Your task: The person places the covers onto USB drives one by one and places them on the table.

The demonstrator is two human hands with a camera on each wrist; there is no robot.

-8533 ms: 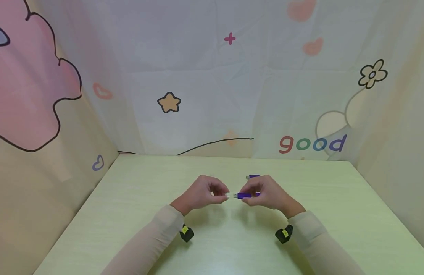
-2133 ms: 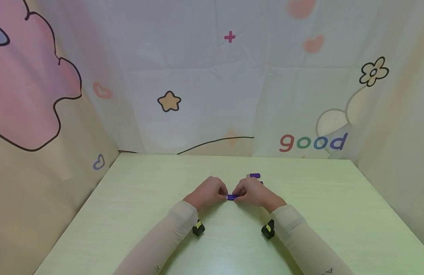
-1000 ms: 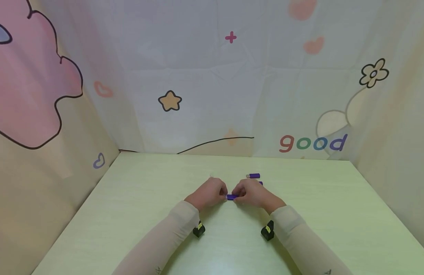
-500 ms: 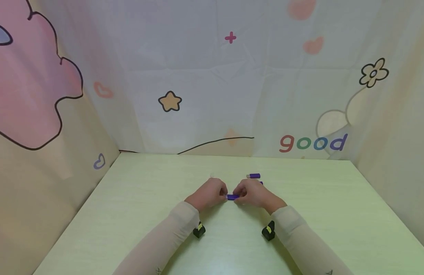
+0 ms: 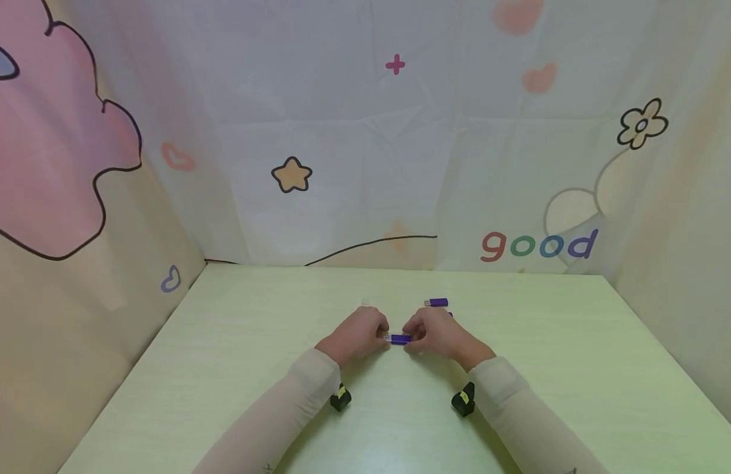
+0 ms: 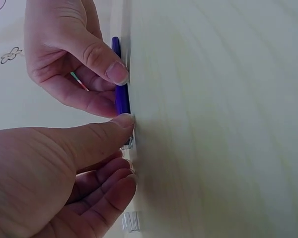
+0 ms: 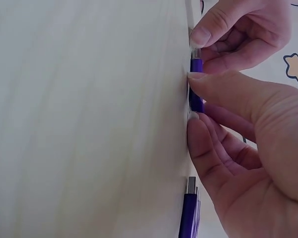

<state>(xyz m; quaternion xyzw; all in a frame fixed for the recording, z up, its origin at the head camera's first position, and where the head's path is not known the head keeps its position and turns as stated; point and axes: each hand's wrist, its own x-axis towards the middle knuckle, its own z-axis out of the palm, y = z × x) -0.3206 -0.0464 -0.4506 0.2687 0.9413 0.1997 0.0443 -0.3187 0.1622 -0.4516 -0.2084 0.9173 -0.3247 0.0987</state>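
Observation:
Between the two hands lies a purple USB flash drive [image 5: 399, 340], low over the tabletop, its metal plug pointing left. My right hand [image 5: 443, 334] pinches the purple body between thumb and fingertips. At the plug end my left hand [image 5: 356, 336] has thumb and fingertips around a small clear cap [image 6: 127, 144]; the cap overlaps the plug. In the right wrist view the left thumb [image 7: 201, 35] covers part of this end. The purple body [image 6: 122, 99] also shows between the hands in the left wrist view.
Behind the right hand lies a second purple flash drive [image 5: 438, 303]; another one [image 5: 451, 315] is mostly hidden by that hand. A loose clear cap [image 6: 131, 221] lies on the table [image 5: 252, 395] beyond the left hand. A printed curtain [image 5: 341, 131] stands behind.
Earlier, cap and drive were apart, held higher; the hands have since come together and lower. In the last half second the left fingers have shifted slightly left, showing more of the plug end.

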